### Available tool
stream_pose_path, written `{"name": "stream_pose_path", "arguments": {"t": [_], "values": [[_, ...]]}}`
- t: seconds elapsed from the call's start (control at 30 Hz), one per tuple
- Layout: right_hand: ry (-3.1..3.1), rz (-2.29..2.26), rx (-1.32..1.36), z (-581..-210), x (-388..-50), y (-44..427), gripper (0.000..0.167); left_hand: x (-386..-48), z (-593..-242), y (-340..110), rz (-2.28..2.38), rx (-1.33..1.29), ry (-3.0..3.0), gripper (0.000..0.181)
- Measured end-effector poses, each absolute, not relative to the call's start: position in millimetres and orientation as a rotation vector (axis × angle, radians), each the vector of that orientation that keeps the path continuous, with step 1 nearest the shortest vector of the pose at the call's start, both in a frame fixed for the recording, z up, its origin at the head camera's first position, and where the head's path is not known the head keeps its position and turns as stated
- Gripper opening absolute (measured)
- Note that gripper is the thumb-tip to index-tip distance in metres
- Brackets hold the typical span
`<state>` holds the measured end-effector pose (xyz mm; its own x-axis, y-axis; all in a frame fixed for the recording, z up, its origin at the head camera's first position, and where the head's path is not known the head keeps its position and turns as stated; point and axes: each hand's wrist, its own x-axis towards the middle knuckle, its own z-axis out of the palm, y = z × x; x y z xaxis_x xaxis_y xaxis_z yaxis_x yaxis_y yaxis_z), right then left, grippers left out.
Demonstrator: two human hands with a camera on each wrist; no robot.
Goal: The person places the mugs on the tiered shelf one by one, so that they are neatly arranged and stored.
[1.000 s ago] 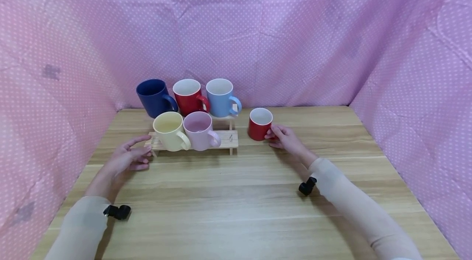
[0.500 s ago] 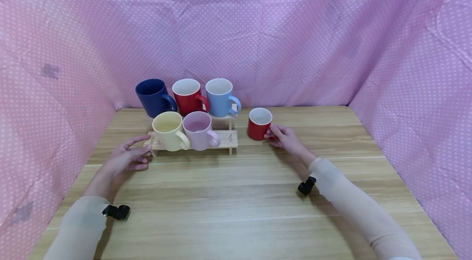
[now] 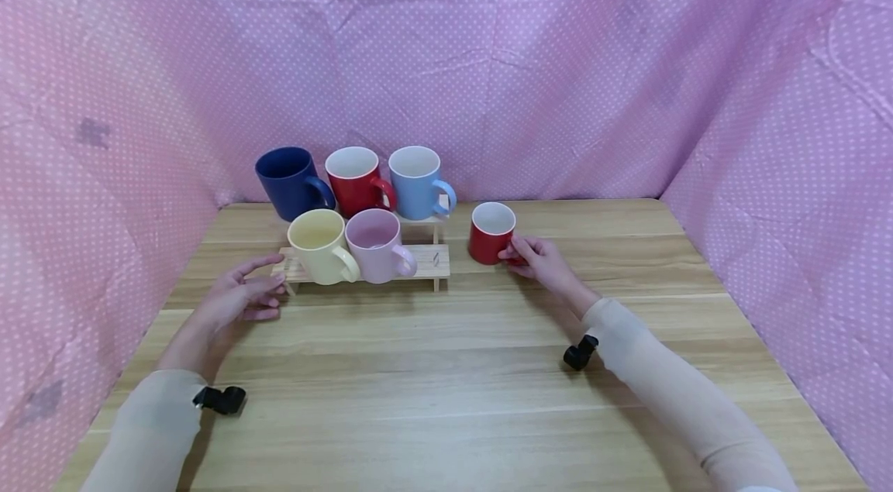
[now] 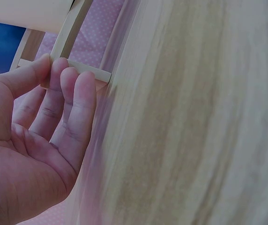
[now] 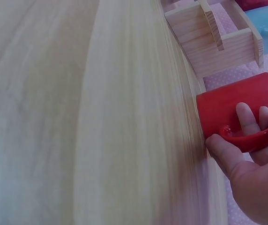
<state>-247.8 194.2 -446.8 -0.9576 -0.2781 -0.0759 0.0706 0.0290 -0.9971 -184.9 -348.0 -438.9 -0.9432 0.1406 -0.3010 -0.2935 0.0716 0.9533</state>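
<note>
A two-step wooden rack stands at the back left. My left hand pinches the left end of its lower step between thumb and fingers; in the left wrist view the hand covers part of that end. To the right of the rack, a red mug with a white inside stands upright on the table. My right hand holds it by the handle. In the right wrist view several fingers pass through the handle, and the thumb lies low near the mug's base.
On the upper step sit a dark blue mug, another red mug and a light blue mug. A yellow mug and a pink mug occupy the lower step. Pink dotted cloth surrounds the wooden table.
</note>
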Motion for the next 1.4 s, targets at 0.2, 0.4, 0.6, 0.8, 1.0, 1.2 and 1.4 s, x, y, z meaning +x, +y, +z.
{"name": "stream_pose_path", "arguments": {"t": [0.2,0.4,0.6,0.8,1.0,1.2,1.4], "values": [[2.062,-2.039,-0.159,-444,-239,192,0.044,-186,-439,-349,1.949,-0.155,2.022,0.041],[2.017,-2.099,-0.174,-437,-228,191,0.039,-184,-435,-346,1.938,-0.146,2.036,0.041],[2.003,-2.079,-0.252,-418,-213,188,0.039,-184,-434,-346,1.914,-0.144,2.055,0.038],[1.997,-2.021,-0.287,-400,-198,182,0.034,-185,-434,-348,1.948,-0.147,2.01,0.038],[1.998,-1.945,-0.321,-389,-188,171,0.037,-185,-434,-348,1.949,-0.15,2.001,0.039],[1.986,-1.901,-0.323,-381,-187,156,0.041,-185,-434,-348,1.921,-0.138,2.039,0.039],[1.986,-1.879,-0.331,-378,-191,140,0.041,-184,-434,-348,1.913,-0.153,2.05,0.04]]}}
